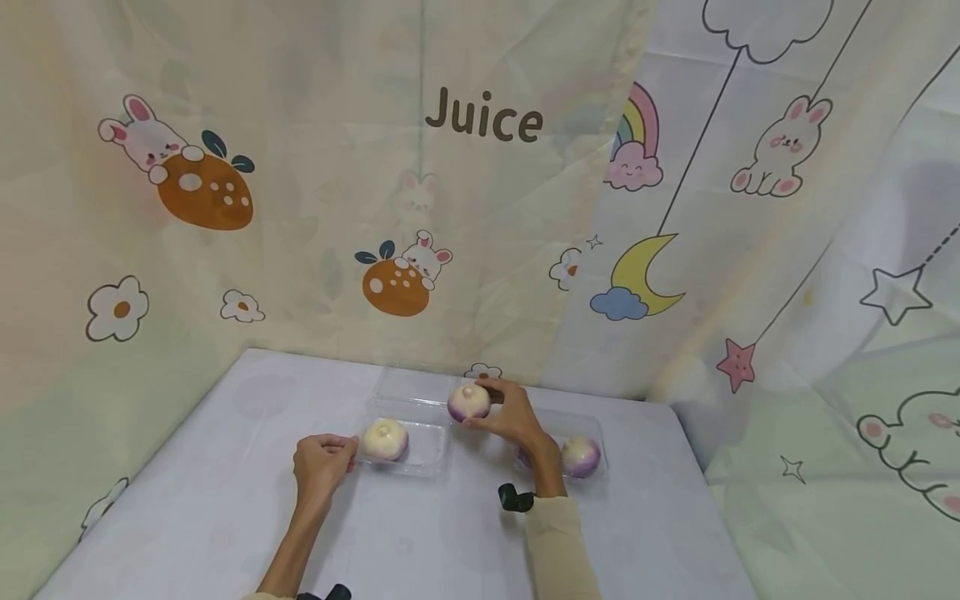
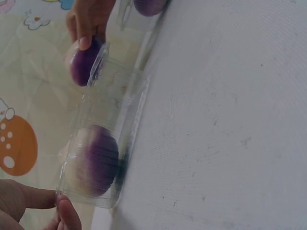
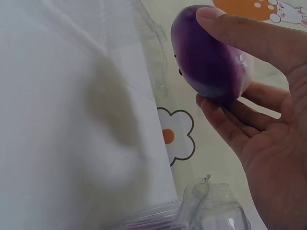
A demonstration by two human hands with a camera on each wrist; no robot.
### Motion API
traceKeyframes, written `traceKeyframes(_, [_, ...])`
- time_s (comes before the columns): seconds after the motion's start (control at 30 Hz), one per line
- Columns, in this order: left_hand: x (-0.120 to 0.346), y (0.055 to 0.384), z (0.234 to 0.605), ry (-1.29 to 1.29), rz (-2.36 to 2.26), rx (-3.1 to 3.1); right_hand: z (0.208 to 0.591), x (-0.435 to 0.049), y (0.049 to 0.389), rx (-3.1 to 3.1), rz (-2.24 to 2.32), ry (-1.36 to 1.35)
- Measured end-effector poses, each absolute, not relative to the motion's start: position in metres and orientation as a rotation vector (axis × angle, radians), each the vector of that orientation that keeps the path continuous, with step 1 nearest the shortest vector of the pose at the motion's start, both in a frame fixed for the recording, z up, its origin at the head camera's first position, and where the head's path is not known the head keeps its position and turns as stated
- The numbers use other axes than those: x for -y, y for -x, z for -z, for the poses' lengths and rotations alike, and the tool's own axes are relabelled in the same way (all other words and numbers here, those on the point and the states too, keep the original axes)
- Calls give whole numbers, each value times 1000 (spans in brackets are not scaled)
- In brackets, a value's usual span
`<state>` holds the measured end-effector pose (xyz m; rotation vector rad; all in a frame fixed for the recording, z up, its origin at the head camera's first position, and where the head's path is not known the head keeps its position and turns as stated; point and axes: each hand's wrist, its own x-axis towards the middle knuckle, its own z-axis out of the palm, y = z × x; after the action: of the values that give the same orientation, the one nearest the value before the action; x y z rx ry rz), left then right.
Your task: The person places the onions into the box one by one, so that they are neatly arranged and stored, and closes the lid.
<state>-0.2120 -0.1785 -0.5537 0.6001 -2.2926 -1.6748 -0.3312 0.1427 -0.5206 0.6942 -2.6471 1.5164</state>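
Note:
My right hand (image 1: 516, 417) grips a round purple-and-cream ball (image 1: 468, 403) with a small nub on top, thumb on one side and fingers on the other. It is held up near the right end of a clear plastic box (image 1: 429, 454). Inside that box, at its left end, sits a similar ball (image 1: 386, 440). My left hand (image 1: 324, 463) pinches the box's left edge between thumb and finger, seen closely in the left wrist view. What the balls are made of, I cannot tell.
To the right stands a second clear box (image 1: 602, 437) with a ball (image 1: 581, 456) in it; another purple shape there is partly hidden by my right wrist. A raised clear lid (image 1: 408, 385) lies behind the left box. Printed curtains (image 1: 315, 250) hang behind the white table (image 1: 420, 542).

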Motion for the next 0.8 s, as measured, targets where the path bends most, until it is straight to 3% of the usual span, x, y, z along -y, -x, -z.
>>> traceKeyframes(0.8, [179, 212, 555, -598, 1667, 2277, 517, -132, 325, 2643, -1519, -754])
